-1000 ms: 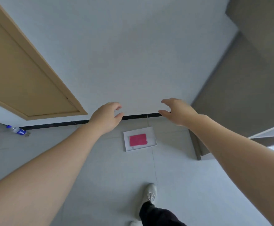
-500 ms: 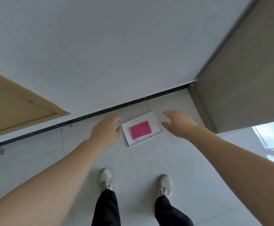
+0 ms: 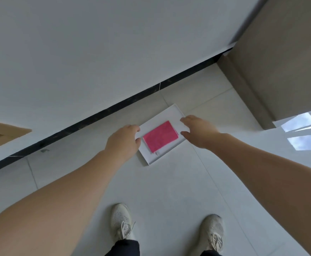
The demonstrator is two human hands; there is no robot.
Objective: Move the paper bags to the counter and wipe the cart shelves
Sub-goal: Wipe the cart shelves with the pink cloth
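Note:
A folded pink cloth lies in a flat white tray on the tiled floor, close to the wall. My left hand hovers over the tray's left edge with loosely curled fingers, holding nothing. My right hand reaches over the tray's right edge, fingers spread and relaxed, also empty. I cannot tell whether either hand touches the tray. No paper bags, cart or counter appear in this view.
A white wall with a black skirting strip runs diagonally behind the tray. A beige cabinet side stands at the right. A wooden door frame shows at the left edge. My two shoes stand on the pale tiles below.
The view has tilted down and closer to the floor. Both hands have dropped from in front of the wall to either side of the tray with the pink cloth.

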